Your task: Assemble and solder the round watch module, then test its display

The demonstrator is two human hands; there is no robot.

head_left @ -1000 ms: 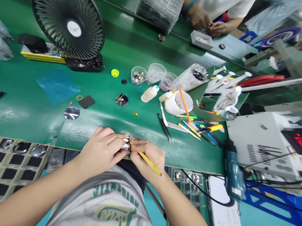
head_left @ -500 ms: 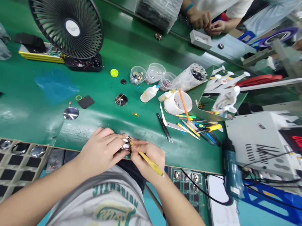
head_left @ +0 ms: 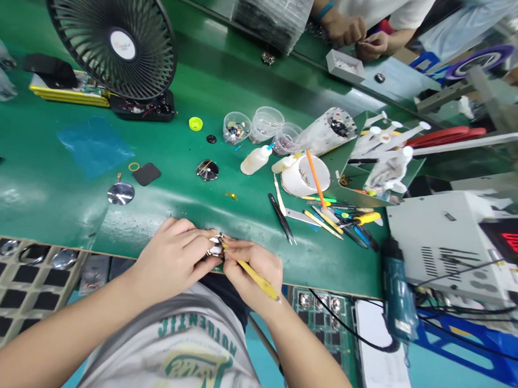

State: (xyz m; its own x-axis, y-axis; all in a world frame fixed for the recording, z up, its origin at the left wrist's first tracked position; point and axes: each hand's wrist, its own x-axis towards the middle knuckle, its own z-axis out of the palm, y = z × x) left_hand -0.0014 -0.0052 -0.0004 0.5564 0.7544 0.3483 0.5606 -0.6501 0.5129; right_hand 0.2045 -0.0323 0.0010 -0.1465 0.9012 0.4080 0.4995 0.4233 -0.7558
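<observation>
Near the bench's front edge, my left hand (head_left: 177, 256) is closed on a small shiny metal watch case (head_left: 216, 246), gripping its left side. My right hand (head_left: 253, 268) pinches a yellow-handled pointed tool (head_left: 257, 280), whose tip end meets the case; the tip itself is hidden by my fingers. Ahead of my hands lie tiny yellow bits (head_left: 232, 196) and a round dark disc with a thin strip across it (head_left: 207, 170). To the right are black tweezers (head_left: 282, 218).
A black fan (head_left: 115, 45) stands at back left. Small clear cups (head_left: 237, 128), a white bottle (head_left: 256, 159) and a white tub (head_left: 305, 179) stand ahead. Assorted tools lie right, beside a grey box (head_left: 446, 242) and electric screwdriver (head_left: 396, 297). Across the bench, a co-worker's hands (head_left: 360, 38) handle something small.
My hands, the watch case and the yellow tool stay almost still. The view shifts very slightly. Across the bench, the co-worker's hands have moved a little apart.
</observation>
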